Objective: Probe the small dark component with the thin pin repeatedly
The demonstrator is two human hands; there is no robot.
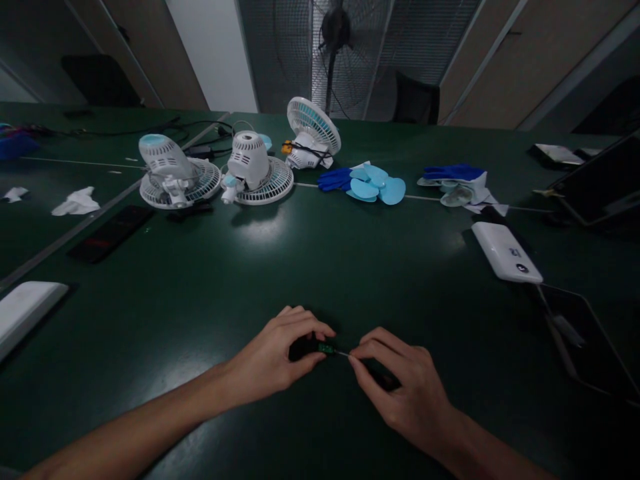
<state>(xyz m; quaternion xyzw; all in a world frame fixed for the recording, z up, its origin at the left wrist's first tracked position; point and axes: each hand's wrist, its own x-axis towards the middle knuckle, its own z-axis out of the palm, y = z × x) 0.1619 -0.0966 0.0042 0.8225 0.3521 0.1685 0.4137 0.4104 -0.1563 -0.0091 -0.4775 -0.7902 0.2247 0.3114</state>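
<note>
A small green piece (326, 349) lies low over the tabletop, between the tips of the thumb and fingers of my left hand (280, 343). From its right end runs a thin metal rod (342, 353), so together they look like a small screwdriver, though I cannot be sure. My right hand (400, 373) pinches the rod's far end between thumb and fingertips. Both hands are close together near the front middle of the dark green table (310, 267). Deep shadow hides what lies under the curled fingers of each hand.
White fan parts (250, 167) with round grilles stand at the back. Light blue fan blades (376, 184) and blue gloves (455, 180) lie behind my hands. A white power bank (506, 252) and a dark tablet (590, 333) are at right, a white box (27, 310) at left.
</note>
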